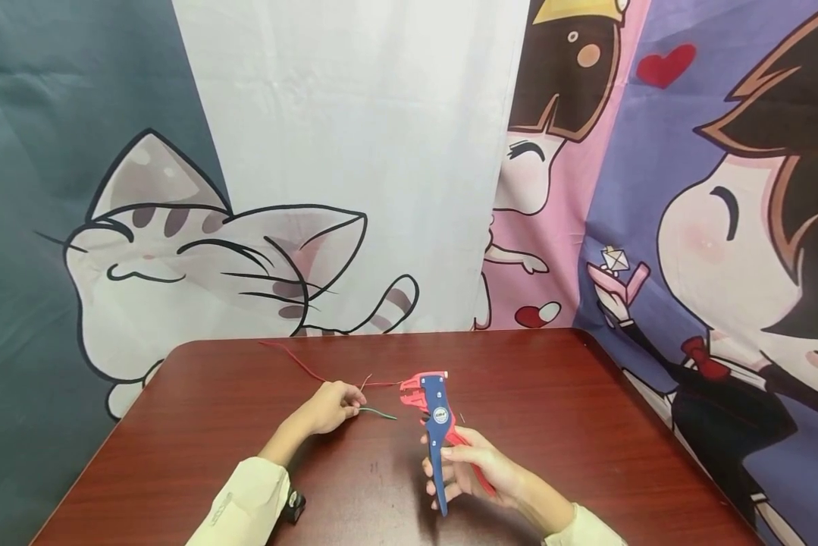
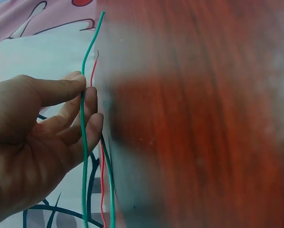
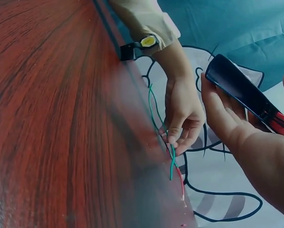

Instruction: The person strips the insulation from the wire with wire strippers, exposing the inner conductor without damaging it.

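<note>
My left hand (image 1: pixel 332 407) pinches a thin green wire (image 2: pixel 84 128) between thumb and forefinger, its end sticking out past the fingertips. A red wire (image 1: pixel 293 355) lies on the table behind that hand, with a stripped tip visible in the left wrist view. To the right, my right hand (image 1: pixel 480 464) grips a blue and red wire stripper (image 1: pixel 437 413) by its handles. The tool stands upright with its red jaws apart and facing left, towards the wires. Nothing shows between those jaws. In the right wrist view the blue handle (image 3: pixel 239 88) rests along the fingers.
The wires lie on a dark red-brown wooden table (image 1: pixel 354 493). A tiny scrap (image 1: pixel 462 418) lies just right of the stripper. Behind the far edge hangs a cartoon-printed cloth (image 1: pixel 381 152). A black wrist device (image 1: pixel 293 506) sits at the left sleeve.
</note>
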`<action>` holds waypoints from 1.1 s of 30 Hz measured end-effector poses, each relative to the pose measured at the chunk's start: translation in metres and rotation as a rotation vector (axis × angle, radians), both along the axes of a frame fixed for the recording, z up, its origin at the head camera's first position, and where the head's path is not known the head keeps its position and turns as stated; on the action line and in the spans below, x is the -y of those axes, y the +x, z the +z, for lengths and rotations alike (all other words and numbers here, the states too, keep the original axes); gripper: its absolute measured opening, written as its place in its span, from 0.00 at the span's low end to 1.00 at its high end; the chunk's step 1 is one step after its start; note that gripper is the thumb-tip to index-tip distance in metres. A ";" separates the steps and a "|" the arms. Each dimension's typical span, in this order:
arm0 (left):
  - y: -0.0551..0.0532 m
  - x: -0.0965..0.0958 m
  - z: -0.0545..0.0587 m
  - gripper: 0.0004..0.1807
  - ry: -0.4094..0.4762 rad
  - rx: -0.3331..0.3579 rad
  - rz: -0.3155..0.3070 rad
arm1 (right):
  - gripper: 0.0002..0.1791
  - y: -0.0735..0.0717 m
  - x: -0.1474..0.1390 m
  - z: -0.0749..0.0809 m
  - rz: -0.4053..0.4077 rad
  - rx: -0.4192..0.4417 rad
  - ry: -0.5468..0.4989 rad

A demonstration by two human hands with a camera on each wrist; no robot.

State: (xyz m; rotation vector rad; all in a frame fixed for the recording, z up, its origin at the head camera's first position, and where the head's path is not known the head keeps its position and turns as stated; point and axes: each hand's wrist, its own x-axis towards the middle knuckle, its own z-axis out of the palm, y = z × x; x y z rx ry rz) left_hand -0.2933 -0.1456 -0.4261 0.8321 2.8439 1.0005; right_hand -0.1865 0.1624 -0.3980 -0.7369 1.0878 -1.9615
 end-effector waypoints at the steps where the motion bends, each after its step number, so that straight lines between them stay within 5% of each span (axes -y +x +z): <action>1: 0.000 0.001 -0.001 0.05 0.007 0.007 -0.001 | 0.18 0.000 0.000 0.000 0.000 -0.004 0.001; 12: 0.006 0.003 0.000 0.04 0.046 0.031 0.027 | 0.17 -0.001 -0.003 -0.003 -0.029 0.019 0.062; 28: 0.013 -0.004 0.004 0.03 0.166 0.082 0.048 | 0.25 -0.001 -0.004 -0.007 0.002 0.028 -0.047; 33: 0.015 -0.008 0.007 0.02 0.203 0.038 0.105 | 0.24 -0.004 -0.002 -0.005 -0.017 0.009 -0.005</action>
